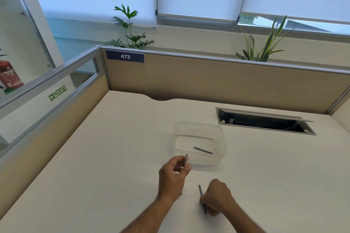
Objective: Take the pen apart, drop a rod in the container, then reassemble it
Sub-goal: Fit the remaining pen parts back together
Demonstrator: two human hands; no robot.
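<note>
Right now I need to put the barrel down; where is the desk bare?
Bare left of the tub, out to the side panel, and right of it below the cable hatch. Crowded between the left hand and right hand.

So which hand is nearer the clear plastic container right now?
Left. The left hand, holding a white pen barrel, is at the clear plastic container's near wall; the right hand is lower down, nearer the person.

Clear container point(198, 130) — dark grey rod point(203, 150); white pen barrel point(186, 159) — cream desk point(113, 157).
</note>
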